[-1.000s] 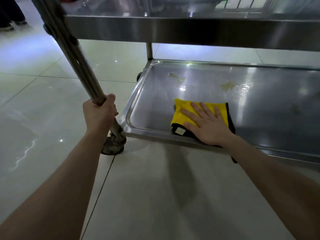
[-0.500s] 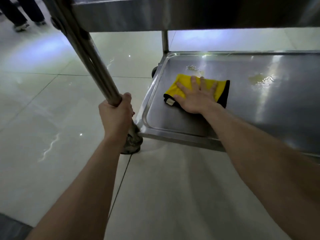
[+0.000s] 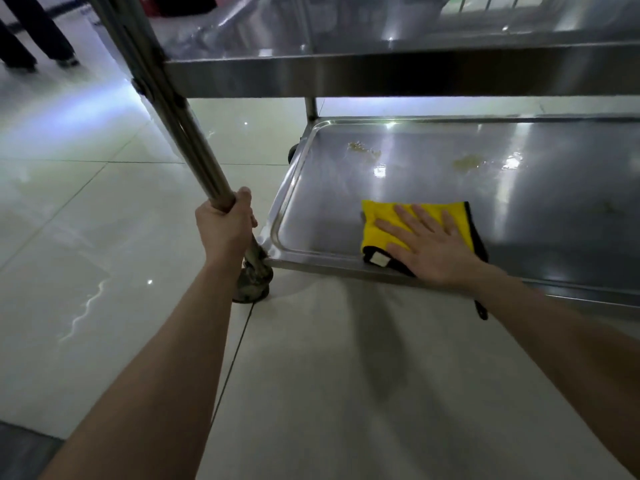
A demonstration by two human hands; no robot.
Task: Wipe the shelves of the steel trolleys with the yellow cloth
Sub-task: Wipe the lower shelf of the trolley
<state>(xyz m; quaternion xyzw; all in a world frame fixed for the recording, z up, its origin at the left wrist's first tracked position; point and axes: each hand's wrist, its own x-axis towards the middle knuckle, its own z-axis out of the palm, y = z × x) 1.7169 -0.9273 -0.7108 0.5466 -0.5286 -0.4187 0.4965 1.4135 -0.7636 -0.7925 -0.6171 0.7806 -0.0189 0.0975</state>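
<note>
From the head view, your right hand (image 3: 433, 249) lies flat, fingers straight, pressing the yellow cloth (image 3: 382, 220) onto the lower shelf (image 3: 540, 209), just inside its near rim (image 3: 311, 264). Your left hand (image 3: 225, 228) is clenched round the corner post (image 3: 180, 133). Bare steel stretches behind and to the right, and stains (image 3: 465, 162) lie farther back.

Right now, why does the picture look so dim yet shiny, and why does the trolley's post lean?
Head view: dim room light, with white glare patches on the lower shelf and the glossy floor; head view, the wide-angle lens tilts the post and stretches the frame's edges; head view, the upper shelf looks smeared, while the right hand flat on the yellow cloth is fairly sharp.
</note>
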